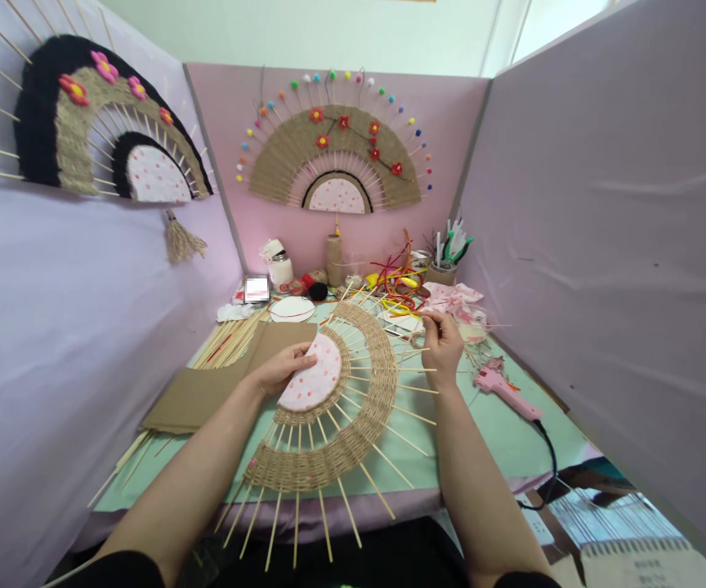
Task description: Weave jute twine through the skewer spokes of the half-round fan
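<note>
A half-round woven fan (383, 384) of tan twine on thin wooden sticks is tilted over the table in front of me. At its centre sits a white half-disc (319, 376) with pinkish-red dots. My left hand (285, 367) grips the fan by this half-disc, thumb on top and fingers underneath. Beside the fan's upper right stick ends is my right hand (442, 347), its fingers pinched together and raised. What lies in that pinch is too small to make out.
Brown cardboard (206, 396) and a bundle of sticks (230, 339) lie left. A pink glue gun (509, 394) rests right, its cord running off the edge. Behind are colourful pipe cleaners (399, 286), a white jar (280, 271) and a tool pot (442, 273). Finished fans (279, 167) hang on the partitions.
</note>
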The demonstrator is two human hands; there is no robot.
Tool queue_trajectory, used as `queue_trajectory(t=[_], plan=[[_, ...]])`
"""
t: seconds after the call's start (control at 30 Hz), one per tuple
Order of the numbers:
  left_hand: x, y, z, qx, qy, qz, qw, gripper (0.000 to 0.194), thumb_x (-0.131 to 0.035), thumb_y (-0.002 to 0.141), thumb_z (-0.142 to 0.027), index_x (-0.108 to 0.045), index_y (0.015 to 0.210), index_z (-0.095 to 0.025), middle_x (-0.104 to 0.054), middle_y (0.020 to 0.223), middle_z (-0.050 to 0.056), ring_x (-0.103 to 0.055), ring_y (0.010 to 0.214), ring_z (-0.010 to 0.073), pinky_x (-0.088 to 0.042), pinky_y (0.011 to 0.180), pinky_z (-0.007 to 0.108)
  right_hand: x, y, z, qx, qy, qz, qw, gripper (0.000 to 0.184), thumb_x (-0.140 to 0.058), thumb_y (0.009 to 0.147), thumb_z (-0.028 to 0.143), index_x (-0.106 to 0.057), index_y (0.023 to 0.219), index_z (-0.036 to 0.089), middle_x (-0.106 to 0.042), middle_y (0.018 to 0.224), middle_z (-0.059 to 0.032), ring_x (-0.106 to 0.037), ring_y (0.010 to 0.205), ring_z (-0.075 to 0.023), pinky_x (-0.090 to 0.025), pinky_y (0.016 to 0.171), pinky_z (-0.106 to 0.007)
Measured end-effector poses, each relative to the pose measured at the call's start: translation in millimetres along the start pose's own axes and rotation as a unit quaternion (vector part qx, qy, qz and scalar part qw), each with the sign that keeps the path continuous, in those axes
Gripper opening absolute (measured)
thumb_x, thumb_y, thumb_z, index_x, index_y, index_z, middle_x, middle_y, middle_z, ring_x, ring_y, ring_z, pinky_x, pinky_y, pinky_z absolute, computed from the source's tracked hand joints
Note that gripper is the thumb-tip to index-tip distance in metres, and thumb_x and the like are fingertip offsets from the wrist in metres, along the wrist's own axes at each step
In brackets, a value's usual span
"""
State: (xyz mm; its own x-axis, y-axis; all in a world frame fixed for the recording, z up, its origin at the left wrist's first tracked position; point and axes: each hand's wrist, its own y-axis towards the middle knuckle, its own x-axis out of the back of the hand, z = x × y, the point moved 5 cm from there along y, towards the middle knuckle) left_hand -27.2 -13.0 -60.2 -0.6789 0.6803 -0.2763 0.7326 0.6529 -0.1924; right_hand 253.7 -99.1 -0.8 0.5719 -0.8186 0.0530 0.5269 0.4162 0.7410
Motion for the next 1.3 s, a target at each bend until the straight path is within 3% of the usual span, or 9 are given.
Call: queue_trajectory(t=[0.17,0.37,0.53,0.7,0.8,1.07,1.3], plan=[[-1.2,-1,1,0.0,-0.003,0.001,1.0,0.049,-0.073,0.068,-0.024,-0.057,0.112,-0.01,-0.069,0.093,0.015,-0.067,0.071,0.018,-0.053,0.063,0.024,-5,10,6,0.029,-0.001,0.047,0.999,0.018,-0.049,0.084,0.031,-0.063,0.084,0.019,-0.061,0.078,-0.0039,-0.054,0.075,-0.0177,-0.042,0.071,-0.031],[1.0,-2,-3,-0.009,-0.018,-0.001,1.0,0.05,-0.073,0.067,-0.024,-0.057,0.113,-0.01,-0.069,0.091,0.014,-0.067,0.069,0.0183,-0.053,0.062,0.025,-21,38,4,-0.043,0.049,0.179,0.982,0.02,-0.059,0.076,0.036,-0.064,0.076,0.017,-0.06,0.069,-0.0022,-0.05,0.061,-0.0143,-0.039,0.057,-0.027],[6.2,-6,-10,-0.042,-0.033,-0.005,0.999,0.053,-0.074,0.067,-0.025,-0.056,0.115,-0.011,-0.069,0.094,0.014,-0.067,0.071,0.0175,-0.052,0.064,0.025,-41,58,12,-0.089,0.117,0.26,0.954,0.022,-0.061,0.071,0.037,-0.06,0.066,0.016,-0.054,0.059,0.0011,-0.043,0.053,-0.0107,-0.033,0.05,-0.024],[12.6,-12,-19,-0.077,-0.051,-0.025,0.995,0.059,-0.075,0.065,-0.026,-0.054,0.118,-0.013,-0.068,0.096,0.013,-0.066,0.072,0.0173,-0.052,0.064,0.024,-79,66,34,-0.099,0.122,0.404,0.901,0.025,-0.064,0.068,0.04,-0.061,0.065,0.015,-0.051,0.053,0.0028,-0.039,0.048,-0.0088,-0.029,0.046,-0.022],[15.6,-16,-23,-0.097,-0.067,-0.032,0.993,0.063,-0.077,0.062,-0.027,-0.053,0.119,-0.013,-0.068,0.096,0.012,-0.066,0.072,0.0169,-0.051,0.064,0.024,-101,68,47,-0.084,0.119,0.455,0.879,0.025,-0.063,0.068,0.039,-0.063,0.067,0.015,-0.055,0.056,0.0016,-0.043,0.05,-0.0092,-0.031,0.046,-0.022],[13.8,-23,-29,-0.118,-0.097,-0.037,0.988,0.067,-0.078,0.059,-0.027,-0.053,0.12,-0.013,-0.068,0.095,0.011,-0.065,0.068,0.0163,-0.05,0.059,0.023,-140,60,46,-0.058,0.166,0.473,0.863,0.017,-0.06,0.068,0.032,-0.06,0.063,0.015,-0.051,0.052,0.0042,-0.041,0.047,-0.0081,-0.031,0.046,-0.021],[11.1,-20,-22,-0.098,-0.118,-0.029,0.988,0.067,-0.08,0.057,-0.026,-0.055,0.117,-0.01,-0.068,0.093,0.012,-0.066,0.07,0.0168,-0.051,0.063,0.024,-125,78,34,-0.056,0.166,0.369,0.913,0.018,-0.06,0.071,0.033,-0.061,0.068,0.015,-0.057,0.058,0.0013,-0.047,0.052,-0.0102,-0.035,0.049,-0.023]])
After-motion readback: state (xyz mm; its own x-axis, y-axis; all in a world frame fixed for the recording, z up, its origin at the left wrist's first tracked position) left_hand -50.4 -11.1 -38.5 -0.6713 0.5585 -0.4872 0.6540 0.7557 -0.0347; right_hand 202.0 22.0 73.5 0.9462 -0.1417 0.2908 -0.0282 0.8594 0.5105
